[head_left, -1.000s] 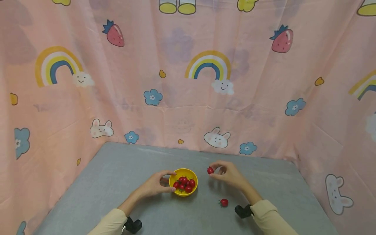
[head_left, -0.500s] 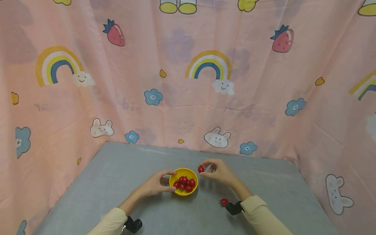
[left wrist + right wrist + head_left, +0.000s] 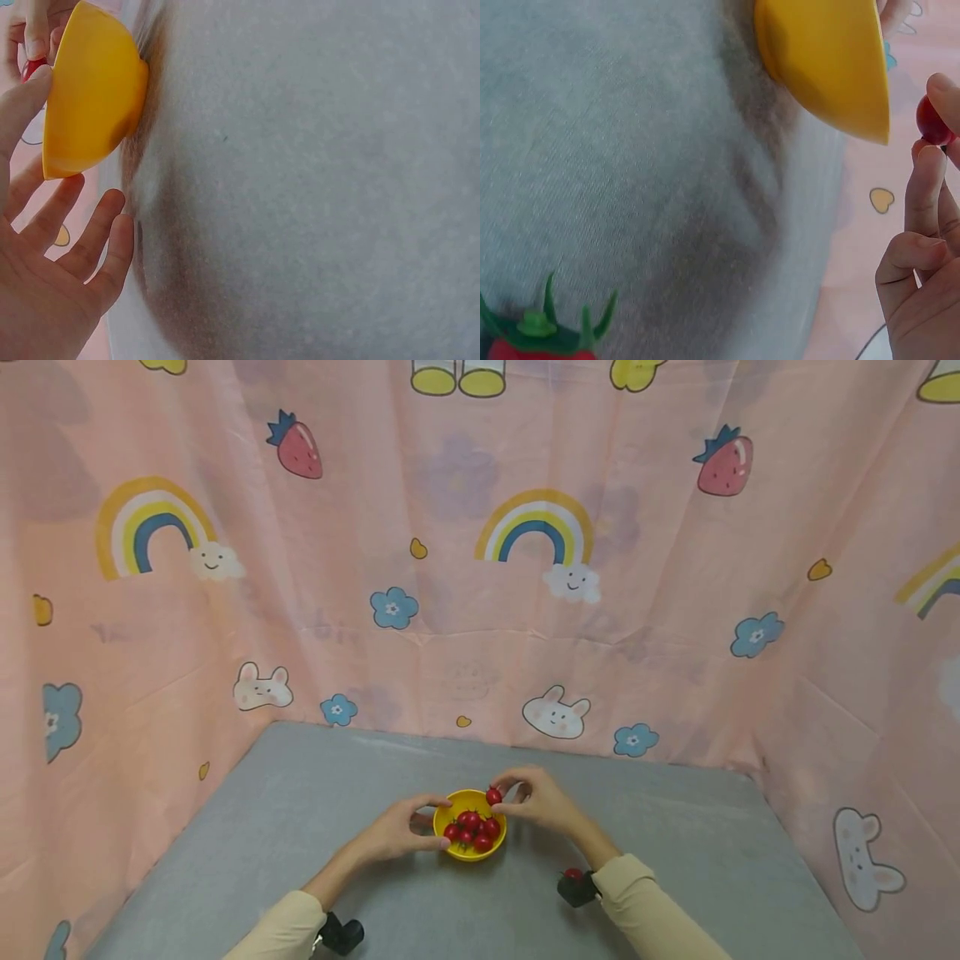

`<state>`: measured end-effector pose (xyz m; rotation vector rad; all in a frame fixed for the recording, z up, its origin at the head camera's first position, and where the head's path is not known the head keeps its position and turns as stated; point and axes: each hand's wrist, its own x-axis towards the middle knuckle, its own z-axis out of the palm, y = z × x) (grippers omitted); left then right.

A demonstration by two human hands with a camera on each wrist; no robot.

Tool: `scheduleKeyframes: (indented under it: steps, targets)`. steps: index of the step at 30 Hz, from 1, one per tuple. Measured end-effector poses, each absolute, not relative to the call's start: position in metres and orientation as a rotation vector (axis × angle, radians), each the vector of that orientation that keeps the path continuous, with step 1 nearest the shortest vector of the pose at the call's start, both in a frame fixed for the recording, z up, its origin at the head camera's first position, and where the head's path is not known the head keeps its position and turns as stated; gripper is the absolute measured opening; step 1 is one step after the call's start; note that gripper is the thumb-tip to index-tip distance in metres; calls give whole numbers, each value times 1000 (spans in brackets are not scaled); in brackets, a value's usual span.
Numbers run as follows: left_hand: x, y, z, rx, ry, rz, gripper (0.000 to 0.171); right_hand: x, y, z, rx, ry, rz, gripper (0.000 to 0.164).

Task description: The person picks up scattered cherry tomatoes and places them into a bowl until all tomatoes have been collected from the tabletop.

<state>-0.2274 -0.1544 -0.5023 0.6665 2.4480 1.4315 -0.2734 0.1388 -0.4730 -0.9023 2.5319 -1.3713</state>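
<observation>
My left hand (image 3: pixel 393 829) holds the yellow bowl (image 3: pixel 468 800) at its left side, thumb at the near rim and fingers curved round the far side. In the left wrist view the bowl (image 3: pixel 94 90) shows from the side, with two fingertips against its rim. Several red cherry tomatoes (image 3: pixel 469 821) with green stems lie inside it. Between thumb and fingertips, my right hand (image 3: pixel 543 802) pinches another cherry tomato (image 3: pixel 493 796), which overlaps the bowl's right rim in the head view. The right wrist view shows this tomato (image 3: pixel 933 122) above the rim level.
One more cherry tomato (image 3: pixel 536 346) lies on the grey table (image 3: pixel 315 793), mostly hidden in the head view behind the black right wrist camera (image 3: pixel 576 890). Another black camera (image 3: pixel 341 935) sits at the left wrist. A pink patterned curtain (image 3: pixel 435 668) encloses the table's back and sides.
My right hand has carried the pinched tomato leftward, from apart from the bowl to its right rim. The left hand and bowl have stayed in place.
</observation>
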Motion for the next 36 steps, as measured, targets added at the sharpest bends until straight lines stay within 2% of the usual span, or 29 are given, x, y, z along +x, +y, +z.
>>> scheduleKeyframes:
  steps: [14, 24, 36]
  targets:
    - [-227, -155, -503, 670, 2433, 1447, 56, -275, 150, -477, -924, 2489, -1399, 30]
    - [-226, -155, -502, 678, 2432, 1449, 56, -263, 193, -485, -911, 2503, -1430, 30]
    - [-227, -153, -502, 674, 2431, 1447, 56, -233, 249, -495, -825, 2435, -1485, 41]
